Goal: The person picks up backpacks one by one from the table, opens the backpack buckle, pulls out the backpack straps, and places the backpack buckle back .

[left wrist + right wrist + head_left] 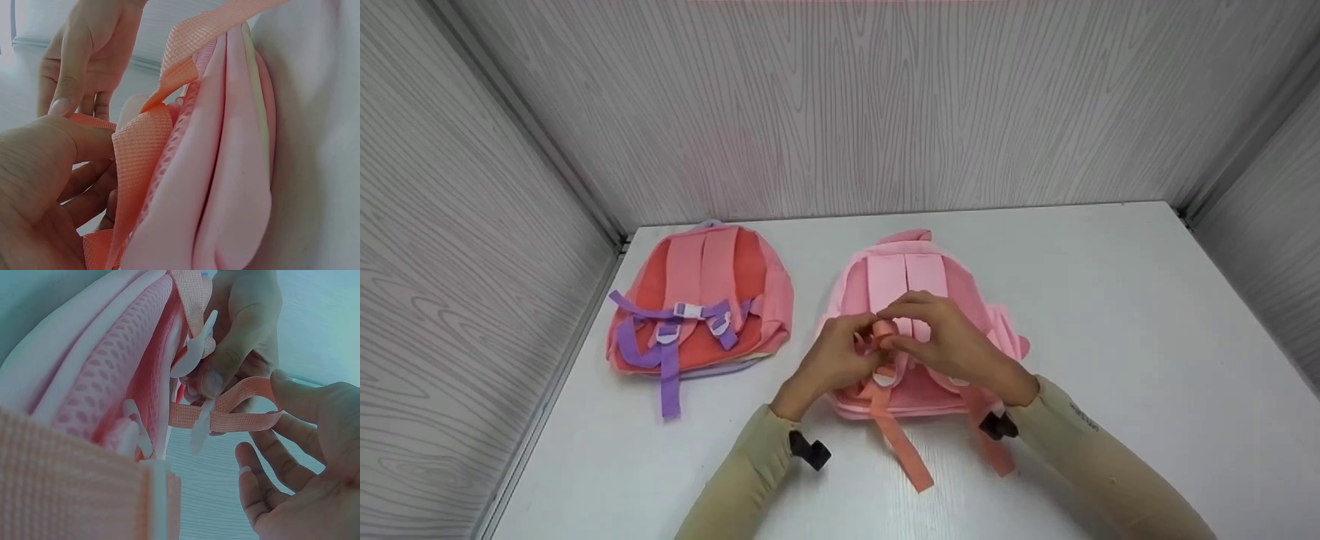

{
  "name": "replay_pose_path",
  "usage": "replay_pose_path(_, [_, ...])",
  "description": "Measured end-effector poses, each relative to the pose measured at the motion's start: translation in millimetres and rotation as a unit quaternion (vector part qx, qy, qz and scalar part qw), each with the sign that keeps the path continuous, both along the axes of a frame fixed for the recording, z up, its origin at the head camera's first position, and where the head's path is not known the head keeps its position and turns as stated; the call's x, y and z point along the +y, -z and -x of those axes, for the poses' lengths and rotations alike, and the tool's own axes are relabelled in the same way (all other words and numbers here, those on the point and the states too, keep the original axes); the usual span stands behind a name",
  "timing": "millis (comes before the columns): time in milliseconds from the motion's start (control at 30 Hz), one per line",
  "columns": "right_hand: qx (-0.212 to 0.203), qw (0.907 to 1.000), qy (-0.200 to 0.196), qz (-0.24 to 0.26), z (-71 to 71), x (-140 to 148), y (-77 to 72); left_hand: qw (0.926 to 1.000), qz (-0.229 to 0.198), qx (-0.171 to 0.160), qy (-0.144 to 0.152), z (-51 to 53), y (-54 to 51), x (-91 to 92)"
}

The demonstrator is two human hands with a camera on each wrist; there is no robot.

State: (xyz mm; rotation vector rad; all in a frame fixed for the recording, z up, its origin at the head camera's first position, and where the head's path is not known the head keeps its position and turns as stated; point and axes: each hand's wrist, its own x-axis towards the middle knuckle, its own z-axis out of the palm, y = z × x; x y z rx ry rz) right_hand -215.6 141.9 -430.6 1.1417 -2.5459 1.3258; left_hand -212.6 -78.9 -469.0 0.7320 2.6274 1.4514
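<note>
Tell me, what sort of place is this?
Probably a booth-like work area: a white table framed by gray wood-grain panels, with a pink backpack and a red-and-pink backpack lying on it. Its wider surroundings are out of view.

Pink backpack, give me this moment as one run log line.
left hand: pinches orange strap | right hand: pinches same strap | pink backpack: lies beneath hands | purple-strapped backpack: left in head view

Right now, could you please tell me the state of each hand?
Left hand: closed, holding the orange strap of the light pink backpack.
Right hand: closed, holding the looped part of that strap between thumb and finger.
</note>
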Motion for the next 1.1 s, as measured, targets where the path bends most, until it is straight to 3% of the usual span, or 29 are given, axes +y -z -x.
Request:
replay_pose_path(433, [0.015,0.9998,0.011,0.006,0.5,1,0.9,1.0000,0.000,-0.006,0.002,0.4,-0.4,-0.2])
replay_pose_path(1100, [0.041,0.9967,0.018,0.068,3.6,14,8.0,0.9998,-0.004,-0.020,0.005,1.7,-0.5,0.4])
